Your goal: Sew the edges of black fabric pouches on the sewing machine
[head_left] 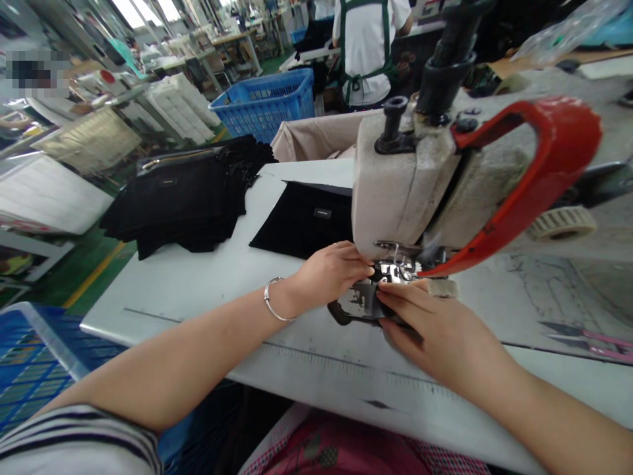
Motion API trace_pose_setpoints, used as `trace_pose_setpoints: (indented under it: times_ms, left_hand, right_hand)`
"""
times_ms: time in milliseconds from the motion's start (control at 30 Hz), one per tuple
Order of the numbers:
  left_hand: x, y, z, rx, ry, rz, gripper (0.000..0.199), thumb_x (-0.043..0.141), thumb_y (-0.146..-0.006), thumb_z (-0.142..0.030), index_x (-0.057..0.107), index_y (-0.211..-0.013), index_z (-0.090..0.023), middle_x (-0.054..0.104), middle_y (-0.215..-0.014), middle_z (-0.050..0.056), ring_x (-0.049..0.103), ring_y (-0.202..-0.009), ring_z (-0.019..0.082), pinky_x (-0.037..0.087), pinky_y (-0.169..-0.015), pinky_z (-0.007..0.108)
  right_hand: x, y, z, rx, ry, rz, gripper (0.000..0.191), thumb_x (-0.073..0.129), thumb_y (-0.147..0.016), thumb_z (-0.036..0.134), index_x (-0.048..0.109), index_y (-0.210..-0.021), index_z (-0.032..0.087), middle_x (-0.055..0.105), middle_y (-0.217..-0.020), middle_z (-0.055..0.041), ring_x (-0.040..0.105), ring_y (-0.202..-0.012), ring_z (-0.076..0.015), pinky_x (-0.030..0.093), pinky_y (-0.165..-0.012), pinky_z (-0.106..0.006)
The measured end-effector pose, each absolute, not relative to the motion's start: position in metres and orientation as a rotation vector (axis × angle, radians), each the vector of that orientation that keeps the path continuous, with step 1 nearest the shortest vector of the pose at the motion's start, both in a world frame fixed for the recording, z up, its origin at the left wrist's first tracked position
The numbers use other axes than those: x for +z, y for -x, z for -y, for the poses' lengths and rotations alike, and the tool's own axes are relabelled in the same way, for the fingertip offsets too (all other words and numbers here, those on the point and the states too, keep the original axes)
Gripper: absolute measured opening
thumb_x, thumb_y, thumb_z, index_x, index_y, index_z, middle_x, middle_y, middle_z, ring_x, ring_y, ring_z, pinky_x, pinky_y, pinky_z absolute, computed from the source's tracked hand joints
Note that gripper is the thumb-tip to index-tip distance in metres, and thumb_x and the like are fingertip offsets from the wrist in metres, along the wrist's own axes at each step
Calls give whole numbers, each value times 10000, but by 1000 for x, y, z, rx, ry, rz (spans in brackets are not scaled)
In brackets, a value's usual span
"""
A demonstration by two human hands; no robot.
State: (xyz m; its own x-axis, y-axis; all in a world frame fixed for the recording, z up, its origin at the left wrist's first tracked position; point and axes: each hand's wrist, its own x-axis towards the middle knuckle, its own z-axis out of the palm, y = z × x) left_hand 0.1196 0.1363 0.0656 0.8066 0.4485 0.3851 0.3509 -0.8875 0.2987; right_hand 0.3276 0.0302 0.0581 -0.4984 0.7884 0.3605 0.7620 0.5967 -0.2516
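A sewing machine [390, 178] with a worn pale head and a red curved guard [554, 171] stands over the white table. Its metal presser foot [395, 272] is between my two hands. A black fabric panel [291, 218] with a small label lies left of the head, its right part hidden behind it. My left hand [329, 274], with a bracelet on the wrist, is closed at the panel's near edge, fingertips beside the foot. On the near side of the foot, my right hand [435, 323] rests with fingers stretched over the metal plate [359, 302], thumb apart.
A stack of black fabric pieces [182, 191], the top one zipped, lies at the table's left. Pink-handled thread snips [593, 340] lie at right. Blue baskets [270, 99] stand behind and at lower left [34, 369]. A person in a green apron [366, 53] stands beyond.
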Motion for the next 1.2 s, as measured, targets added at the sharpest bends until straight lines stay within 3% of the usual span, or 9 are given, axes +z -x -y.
trace_pose_setpoints:
  times_ms: [467,700,900,1000,1067,1200]
  left_hand:
    - [60,-122,-147,759,-2789,-657,200,518,-938,-214,717,-917,-205,692,-1004,19,628,-997,160,515,-900,308]
    - [67,-121,-150,617,-2835,-703,173,539,-927,-219,707,-969,-219,701,-1005,13,627,-1016,179,509,-922,344]
    - [99,-123,-138,193,-2930,-663,261,463,-919,-90,663,-1069,-164,675,-1102,60,621,-1058,205,509,-951,368]
    - [108,-121,-126,50,-2896,-681,243,477,-926,-118,658,-1087,-135,673,-1084,80,625,-1045,215,516,-955,382]
    - [107,-117,-119,51,-2875,-697,243,520,-915,-148,647,-1122,-138,661,-1087,85,611,-1061,224,507,-974,407]
    - [96,-110,-102,216,-2786,-756,339,515,-924,-164,563,-1259,-180,551,-1301,89,507,-1228,223,448,-1063,441]
  right_hand:
    - [57,-327,-33,104,1221,2362,287,476,-932,231,626,-1156,132,627,-1212,-95,612,-1039,-241,517,-870,-416]
    - [58,-329,-32,122,1148,2321,236,503,-912,198,658,-1085,161,671,-1100,-76,614,-1004,-217,508,-864,-399]
    - [65,-345,-33,-19,1335,2099,134,555,-873,219,646,-954,162,626,-971,-101,551,-919,-253,476,-813,-413]
    - [65,-348,-35,-13,1485,2106,136,546,-867,254,604,-944,158,605,-947,-105,529,-907,-269,453,-813,-428]
    - [63,-347,-37,5,1535,2149,133,553,-855,255,584,-945,162,603,-927,-98,525,-902,-273,440,-813,-430]
    - [61,-347,-42,-2,1552,2192,91,542,-865,232,580,-918,169,605,-921,-95,525,-916,-272,428,-802,-409]
